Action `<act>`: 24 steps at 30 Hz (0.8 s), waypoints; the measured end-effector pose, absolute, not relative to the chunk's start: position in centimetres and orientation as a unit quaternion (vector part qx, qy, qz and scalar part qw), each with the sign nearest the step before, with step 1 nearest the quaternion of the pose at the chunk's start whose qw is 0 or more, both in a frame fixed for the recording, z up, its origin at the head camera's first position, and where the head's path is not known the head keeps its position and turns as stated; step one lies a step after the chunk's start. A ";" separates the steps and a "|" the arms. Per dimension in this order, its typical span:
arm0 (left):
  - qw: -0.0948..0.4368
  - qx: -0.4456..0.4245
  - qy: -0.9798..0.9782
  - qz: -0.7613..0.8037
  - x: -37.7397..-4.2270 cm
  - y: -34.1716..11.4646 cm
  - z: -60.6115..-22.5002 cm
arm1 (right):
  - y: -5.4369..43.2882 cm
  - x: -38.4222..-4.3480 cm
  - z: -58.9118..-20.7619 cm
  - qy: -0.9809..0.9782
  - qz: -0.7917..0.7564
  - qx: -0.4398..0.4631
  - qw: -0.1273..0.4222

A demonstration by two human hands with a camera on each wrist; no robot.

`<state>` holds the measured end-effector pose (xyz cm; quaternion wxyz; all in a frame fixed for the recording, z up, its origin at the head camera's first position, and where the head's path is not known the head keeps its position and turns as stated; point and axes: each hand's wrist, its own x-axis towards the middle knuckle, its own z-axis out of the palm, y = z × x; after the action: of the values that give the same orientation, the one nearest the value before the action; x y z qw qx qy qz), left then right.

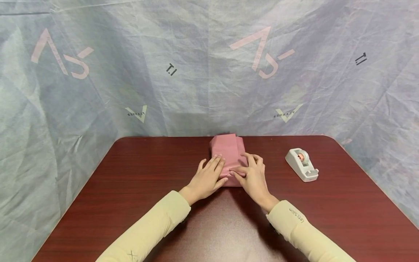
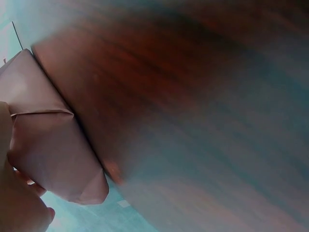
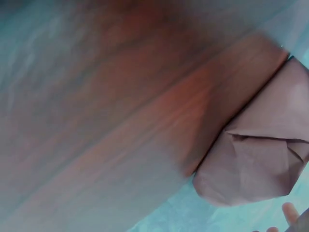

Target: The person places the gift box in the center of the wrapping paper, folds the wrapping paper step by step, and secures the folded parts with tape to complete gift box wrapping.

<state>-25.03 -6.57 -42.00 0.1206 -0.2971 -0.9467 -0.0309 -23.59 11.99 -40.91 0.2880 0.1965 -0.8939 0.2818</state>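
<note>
A box-shaped package wrapped in pink paper lies at the far middle of the table. My left hand rests on its near left part, fingers stretched forward over the paper. From the right, my right hand bends over the package, its thumb and index fingertips together at the paper's fold near the front end. The left wrist view shows folded end flaps on the package, with part of the left hand beside it. In the right wrist view, the package has a creased, tucked end, and only fingertips show.
A white tape dispenser with a roll in it stands on the table to the right of the package. The dark red wooden table ends against a pale printed cloth hanging behind and along both sides.
</note>
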 end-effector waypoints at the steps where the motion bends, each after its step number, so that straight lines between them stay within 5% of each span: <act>1: 0.118 -0.298 -0.947 -0.033 -25.0 -6.6 -42.0 | 12.1 -23.7 -40.9 -0.894 0.279 0.202 0.287; 9: 0.100 -0.307 -0.945 -0.044 -25.1 -6.8 -41.8 | 12.9 -24.4 -40.7 -0.863 0.403 0.228 0.203; 24: 0.085 -0.312 -0.945 -0.048 -25.0 -6.9 -41.7 | 12.9 -24.7 -40.9 -0.864 0.405 0.234 0.185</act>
<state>-25.04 -6.87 -41.73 0.0855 -0.3118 -0.9451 -0.0476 -24.74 12.87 -40.91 0.1849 0.2342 -0.8644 0.4047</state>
